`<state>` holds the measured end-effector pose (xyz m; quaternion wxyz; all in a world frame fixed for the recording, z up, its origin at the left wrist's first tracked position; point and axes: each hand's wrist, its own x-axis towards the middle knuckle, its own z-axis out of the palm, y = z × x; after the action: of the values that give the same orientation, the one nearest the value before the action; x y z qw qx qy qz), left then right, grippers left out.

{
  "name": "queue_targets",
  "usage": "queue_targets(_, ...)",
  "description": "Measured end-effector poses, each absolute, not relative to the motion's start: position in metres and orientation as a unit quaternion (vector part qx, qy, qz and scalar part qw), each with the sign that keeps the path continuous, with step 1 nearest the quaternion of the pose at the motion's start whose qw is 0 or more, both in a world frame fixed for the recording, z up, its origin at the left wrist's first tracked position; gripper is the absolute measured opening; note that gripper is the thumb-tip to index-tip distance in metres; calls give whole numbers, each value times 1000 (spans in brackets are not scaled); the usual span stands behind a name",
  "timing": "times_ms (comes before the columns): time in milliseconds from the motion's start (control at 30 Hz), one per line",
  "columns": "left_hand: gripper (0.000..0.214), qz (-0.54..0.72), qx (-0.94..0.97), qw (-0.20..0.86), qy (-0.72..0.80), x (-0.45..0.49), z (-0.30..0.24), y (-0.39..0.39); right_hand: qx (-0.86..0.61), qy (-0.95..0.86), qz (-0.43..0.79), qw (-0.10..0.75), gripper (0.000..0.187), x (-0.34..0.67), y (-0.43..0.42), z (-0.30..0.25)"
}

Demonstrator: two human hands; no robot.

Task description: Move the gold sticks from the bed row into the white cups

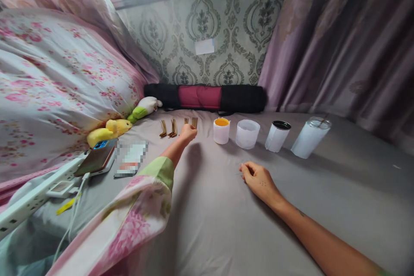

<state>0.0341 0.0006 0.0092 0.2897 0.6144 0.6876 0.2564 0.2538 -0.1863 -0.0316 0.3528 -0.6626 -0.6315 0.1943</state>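
Note:
My left hand is stretched forward with its fingers closed at a group of thin brown sticks. The fingertips are partly hidden, so what they pinch cannot be made out. To its left lie more brown sticks, bent into an L shape. My right hand rests on the grey sheet, fingers curled in, nothing visible in them. Beyond it stand a white-wrapped cup with an orange inside, a whitish translucent cup, a white-wrapped can with a dark inside and a white-wrapped glass jar holding a brown stick.
A black and dark-red roll lies along the wall. On the left are plush toys, a phone, a partly blurred packet, a power strip and a white cable. Curtains hang at right.

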Motion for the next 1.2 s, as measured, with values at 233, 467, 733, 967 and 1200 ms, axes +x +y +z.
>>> queue_targets(233, 16, 231, 668, 142, 693, 15, 13, 11, -657, -631, 210, 356, 36, 254, -187, -31)
queue_targets(467, 19, 191, 701, 87, 681, 13, 7, 20, -655, -629, 212, 360, 37, 254, -186, -32)
queue_targets(733, 21, 160, 726, 55, 667, 15, -3, 30, -653, -626, 222, 364, 37, 255, -184, -33)
queue_targets(967, 21, 149, 737, 30, 659, 16, -10, 35, -652, -621, 238, 365, 37, 256, -183, -33)
queue_targets(1200, 22, 145, 742, 17, 655, 18, -14, 39, -656, -624, 233, 356, 37, 256, -183, -33)
